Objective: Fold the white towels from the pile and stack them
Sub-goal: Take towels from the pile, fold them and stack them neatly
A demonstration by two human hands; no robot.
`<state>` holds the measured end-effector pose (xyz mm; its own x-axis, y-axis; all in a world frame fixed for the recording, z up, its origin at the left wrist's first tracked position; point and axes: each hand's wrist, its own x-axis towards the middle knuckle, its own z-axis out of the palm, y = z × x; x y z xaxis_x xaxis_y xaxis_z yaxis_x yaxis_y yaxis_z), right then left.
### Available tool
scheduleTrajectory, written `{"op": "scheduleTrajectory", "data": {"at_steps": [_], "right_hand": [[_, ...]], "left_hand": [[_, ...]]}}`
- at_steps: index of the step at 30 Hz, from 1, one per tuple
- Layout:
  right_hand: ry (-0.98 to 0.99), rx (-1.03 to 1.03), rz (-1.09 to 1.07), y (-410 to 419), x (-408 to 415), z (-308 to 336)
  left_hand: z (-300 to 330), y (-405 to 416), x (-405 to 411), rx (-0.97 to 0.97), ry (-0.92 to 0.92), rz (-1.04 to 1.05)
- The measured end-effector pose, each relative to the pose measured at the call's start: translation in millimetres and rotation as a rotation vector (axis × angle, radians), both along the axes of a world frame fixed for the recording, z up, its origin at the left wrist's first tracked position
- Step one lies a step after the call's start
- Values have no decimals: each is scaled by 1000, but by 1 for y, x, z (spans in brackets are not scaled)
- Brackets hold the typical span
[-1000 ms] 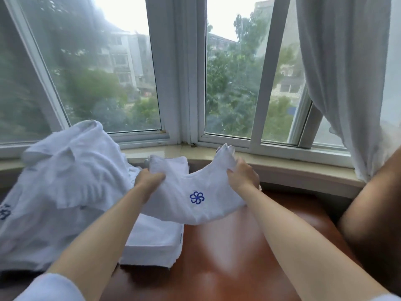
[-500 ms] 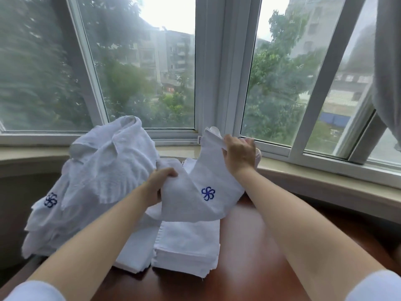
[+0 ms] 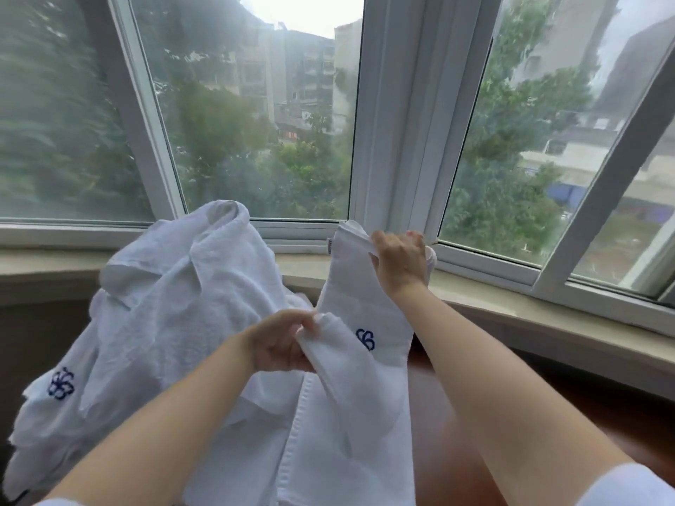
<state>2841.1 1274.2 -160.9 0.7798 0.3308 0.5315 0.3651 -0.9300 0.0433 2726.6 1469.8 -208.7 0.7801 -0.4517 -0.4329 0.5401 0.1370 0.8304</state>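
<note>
A bay window [image 3: 255, 115] looks onto trees and apartment blocks. Below it lies a reddish-brown bench [image 3: 456, 451]. A rumpled pile of white towels [image 3: 153, 315] with a blue flower emblem fills its left. The held towel [image 3: 361, 345], same emblem, hangs lengthwise above a folded stack [image 3: 321, 469]. The right hand [image 3: 400, 261] pinches its top corner; the left hand [image 3: 281, 341] pinches a lower edge.

White towel [image 3: 359, 323] (blue emblem) between left hand [image 3: 281, 341] and raised right hand [image 3: 400, 259], beside the pile [image 3: 175, 297].

I can read no words or numbers; I see only a blue flower emblem on the held towel [image 3: 365, 323] and another on the towel pile [image 3: 153, 323].
</note>
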Motion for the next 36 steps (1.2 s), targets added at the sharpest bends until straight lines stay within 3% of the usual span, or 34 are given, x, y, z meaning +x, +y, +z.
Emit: {"op": "scheduleTrajectory", "data": {"at_steps": [2, 6, 9, 12, 15, 18, 23, 25, 27, 29, 30, 34, 36], "right_hand": [[155, 58, 39, 9, 15, -6], [439, 76, -38, 3, 13, -48], [599, 176, -164, -16, -4, -85], [673, 243, -290, -33, -28, -108], [824, 538, -341, -42, -55, -118], [986, 709, -335, -39, -85, -125], [1331, 1132, -259, -32, -129, -111], [1214, 1330, -195, -31, -135, -104], [865, 1438, -202, -33, -137, -96], [716, 1321, -200, -42, -140, -91], [779, 1179, -189, -49, -145, -92], [1476, 592, -224, -65, -169, -110], [1503, 576, -229, -69, -170, -118]], "left_hand": [[-3, 7, 11, 117, 91, -41], [-20, 17, 23, 575, 245, -99], [-32, 18, 22, 650, 298, -56], [-33, 12, 14, 621, 298, -54], [-29, 2, 1, 625, 228, -35], [-24, -7, -14, 563, 169, 76], [-10, -23, -34, 37, 223, 401], [-3, -29, -41, -60, 161, 415], [-1, -30, -47, 83, 58, 371], [-3, -27, -52, 254, 24, 256], [-7, -27, -58, 319, 52, 167], [-37, -33, -86, 474, 239, -13], [-51, -37, -93, 538, 230, -25]]}}
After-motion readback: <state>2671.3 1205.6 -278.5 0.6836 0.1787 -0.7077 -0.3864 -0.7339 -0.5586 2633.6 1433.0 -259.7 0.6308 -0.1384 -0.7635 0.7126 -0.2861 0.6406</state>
